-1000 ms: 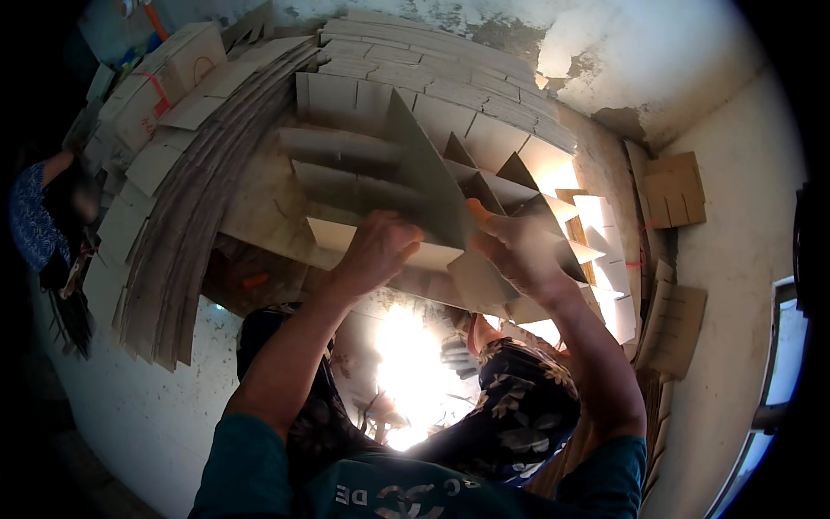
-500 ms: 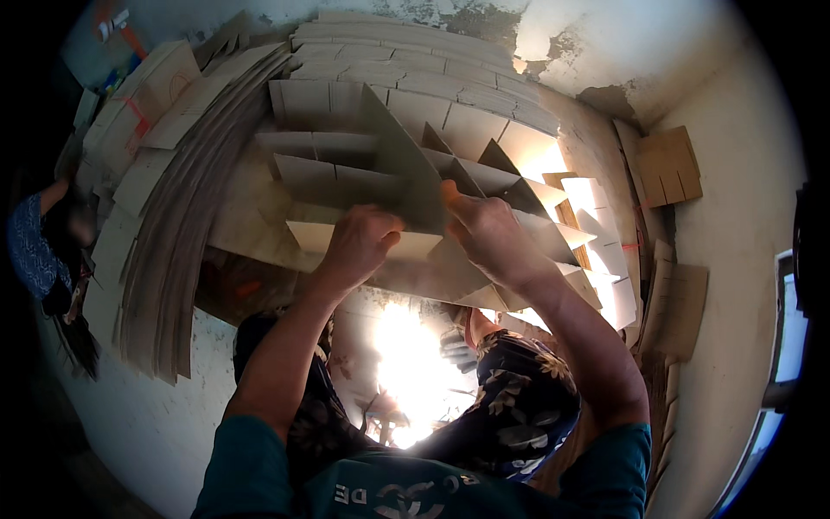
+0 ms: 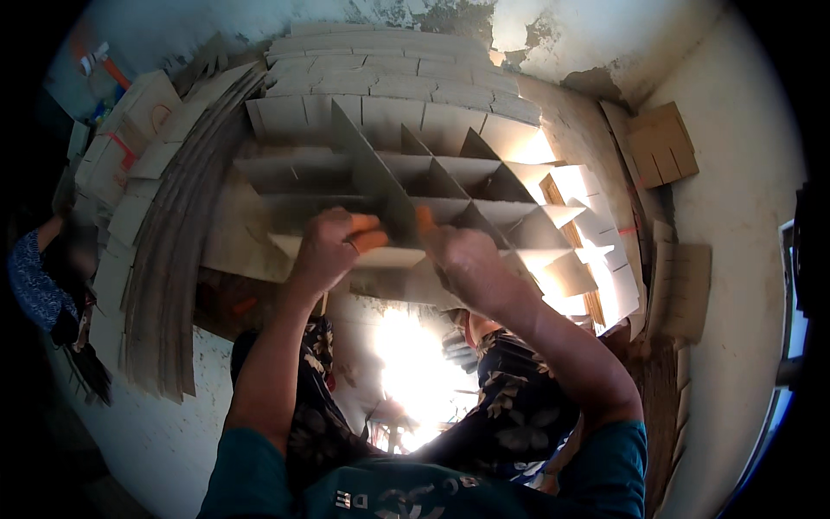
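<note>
Left hand (image 3: 331,246) and right hand (image 3: 467,264) at cardboard grid (image 3: 372,170), fingertips (image 3: 370,241) blurred or hidden, grips unclear

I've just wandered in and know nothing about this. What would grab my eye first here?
Probably the cardboard grid of upright, crossing panels in the middle, with the left hand and right hand at its near side, bright orange showing on fingers of both. Lower down, between the legs in dark flowered trousers, a white glare washes out the picture. To the left, a thick layered stack of cardboard sheets also stands out.
</note>
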A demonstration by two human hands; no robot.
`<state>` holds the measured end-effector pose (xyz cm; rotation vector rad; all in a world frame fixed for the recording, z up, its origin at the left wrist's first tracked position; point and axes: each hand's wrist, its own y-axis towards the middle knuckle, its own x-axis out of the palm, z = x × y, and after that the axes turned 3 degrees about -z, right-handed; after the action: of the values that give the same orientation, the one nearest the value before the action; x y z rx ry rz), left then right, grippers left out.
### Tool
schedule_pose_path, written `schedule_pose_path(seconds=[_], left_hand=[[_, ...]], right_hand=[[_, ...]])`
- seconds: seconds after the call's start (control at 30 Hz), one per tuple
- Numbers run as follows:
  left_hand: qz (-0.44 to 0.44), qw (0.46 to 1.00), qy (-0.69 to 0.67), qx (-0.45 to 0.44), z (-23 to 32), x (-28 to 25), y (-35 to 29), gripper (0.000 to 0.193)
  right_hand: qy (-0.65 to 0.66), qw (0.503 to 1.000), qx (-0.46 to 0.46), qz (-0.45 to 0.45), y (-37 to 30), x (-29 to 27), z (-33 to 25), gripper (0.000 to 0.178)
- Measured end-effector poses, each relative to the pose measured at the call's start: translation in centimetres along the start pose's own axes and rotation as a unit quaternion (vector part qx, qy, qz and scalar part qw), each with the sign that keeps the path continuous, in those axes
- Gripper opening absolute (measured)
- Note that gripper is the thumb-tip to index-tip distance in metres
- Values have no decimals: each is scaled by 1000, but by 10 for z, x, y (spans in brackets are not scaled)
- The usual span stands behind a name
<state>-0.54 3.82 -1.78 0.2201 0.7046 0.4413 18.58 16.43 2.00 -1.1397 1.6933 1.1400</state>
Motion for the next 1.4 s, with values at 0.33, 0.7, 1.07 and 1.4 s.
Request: schedule_pose_path(seconds=[0.33, 0.7, 1.07, 1.4], left_hand=[[116, 956, 257, 88, -49, -34, 57, 39], [34, 968, 246, 30, -71, -33, 52, 45], [6, 963, 250, 101, -47, -19, 60, 49], [86, 969, 218, 80, -24, -33, 45, 44]], right_hand=[[-7, 1000, -19, 6, -12, 20, -5, 71], [-29, 999, -1, -44, -21, 6, -16, 67], [-14, 1000, 14, 3, -15, -8, 11, 43], [-155, 845, 413, 303, -228, -57, 130, 28]])
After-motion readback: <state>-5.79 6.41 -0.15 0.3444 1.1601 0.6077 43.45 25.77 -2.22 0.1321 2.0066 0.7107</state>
